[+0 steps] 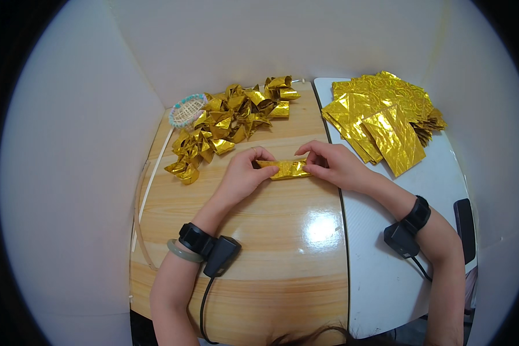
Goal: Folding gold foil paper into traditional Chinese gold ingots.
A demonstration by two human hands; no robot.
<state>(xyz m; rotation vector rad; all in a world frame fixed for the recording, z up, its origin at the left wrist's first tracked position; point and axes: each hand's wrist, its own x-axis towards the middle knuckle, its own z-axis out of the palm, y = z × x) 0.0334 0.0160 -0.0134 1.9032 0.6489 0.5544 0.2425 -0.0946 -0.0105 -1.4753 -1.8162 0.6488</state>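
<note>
Basically, both hands are gripping one folded gold strip [291,169]: left hand [246,172] pinching its left end, right hand [335,165] with thumb on its right end, index crooked above the far edge. Strip lies between the fingertips, long axis running left-right, neither hand clearly nearer. Can't tell if it touches the wooden tabletop [271,236]. Just right, under the right hand, runs the seam to the white table [386,300]. Beyond left hand: heaped folded gold pieces [236,115], round woven basket [185,112] beside them. Beyond right hand: fanned gold sheets [393,138]. Dark flat device [465,230] at far right edge.
</note>
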